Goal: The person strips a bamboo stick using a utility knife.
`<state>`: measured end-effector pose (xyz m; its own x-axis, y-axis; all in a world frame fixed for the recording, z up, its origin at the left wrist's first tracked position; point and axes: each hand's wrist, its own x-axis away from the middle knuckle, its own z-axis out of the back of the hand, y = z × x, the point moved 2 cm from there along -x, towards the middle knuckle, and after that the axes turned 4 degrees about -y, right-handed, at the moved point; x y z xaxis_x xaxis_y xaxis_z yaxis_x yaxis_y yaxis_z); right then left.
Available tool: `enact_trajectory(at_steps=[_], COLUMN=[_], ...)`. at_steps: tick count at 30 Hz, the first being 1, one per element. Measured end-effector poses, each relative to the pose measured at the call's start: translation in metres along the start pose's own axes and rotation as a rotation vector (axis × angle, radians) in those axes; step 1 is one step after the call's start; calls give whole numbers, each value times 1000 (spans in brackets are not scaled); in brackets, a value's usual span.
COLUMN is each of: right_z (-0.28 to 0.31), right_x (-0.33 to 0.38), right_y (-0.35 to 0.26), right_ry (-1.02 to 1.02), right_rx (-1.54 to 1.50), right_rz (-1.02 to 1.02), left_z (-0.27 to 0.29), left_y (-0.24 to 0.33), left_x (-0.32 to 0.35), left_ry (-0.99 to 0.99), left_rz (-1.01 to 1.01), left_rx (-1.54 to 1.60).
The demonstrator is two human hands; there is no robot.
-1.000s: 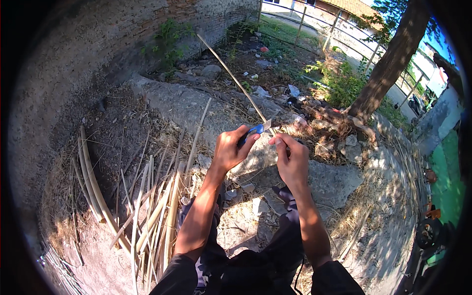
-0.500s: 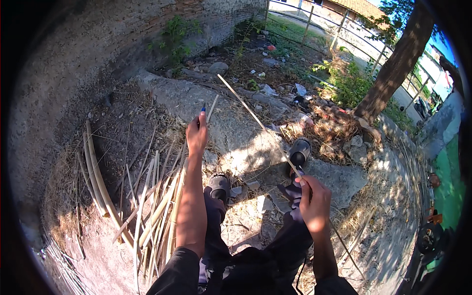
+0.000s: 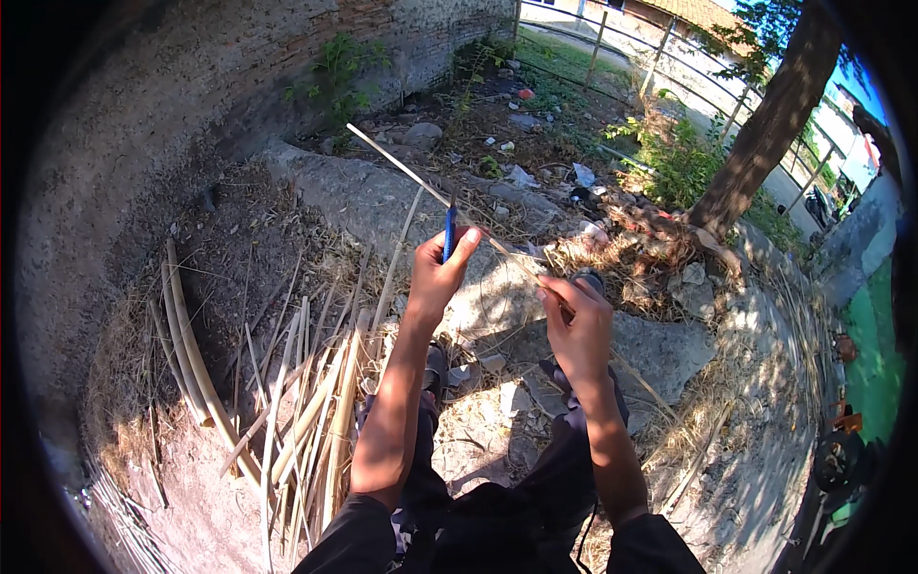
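L hand (image 3: 440,275), grip closed, had blue cutter (image 3: 449,232) against thin strip (image 3: 397,164); R hand (image 3: 580,327) pinched strip firmly, prob. to steady it. Strip slanted from ctr. toward 11 o'clock; bamboo pile (image 3: 340,411) approx. 8.

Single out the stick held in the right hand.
The thin stick slanting up leftward from the right hand, past the blue cutter in the left hand; the piled sticks at lower left are in neither hand.
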<state>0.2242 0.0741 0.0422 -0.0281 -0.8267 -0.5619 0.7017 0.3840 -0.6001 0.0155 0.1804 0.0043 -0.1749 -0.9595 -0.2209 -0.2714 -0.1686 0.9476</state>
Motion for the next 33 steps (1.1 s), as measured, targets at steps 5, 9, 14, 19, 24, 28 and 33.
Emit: enact_trajectory(at_steps=[5, 9, 14, 19, 24, 28, 33], right_z=[-7, -7, -12, -8, -3, 1, 1], right_x=[9, 21, 9, -22, -40, -47, -50], right_y=[7, 25, 28, 22, 0, -9, -12], right_ry=[-158, -378, -265, -206, -229, -206, -206], right_rx=[-95, -310, -317, -369, -344, -345, -286], right_rz=[-36, -156, -160, -209, -91, -119, -112], left_z=[8, 10, 4, -16, -25, -30, -26], left_y=[-2, 3, 1, 12, 14, 17, 17], left_x=[-2, -1, -2, 13, 15, 17, 17], left_ry=[81, 117, 180, -74, -96, -51, -22], left_rz=[-42, 13, -284, -449, -421, -462, -369], left_rx=[54, 104, -344, -567, -597, -665, -703])
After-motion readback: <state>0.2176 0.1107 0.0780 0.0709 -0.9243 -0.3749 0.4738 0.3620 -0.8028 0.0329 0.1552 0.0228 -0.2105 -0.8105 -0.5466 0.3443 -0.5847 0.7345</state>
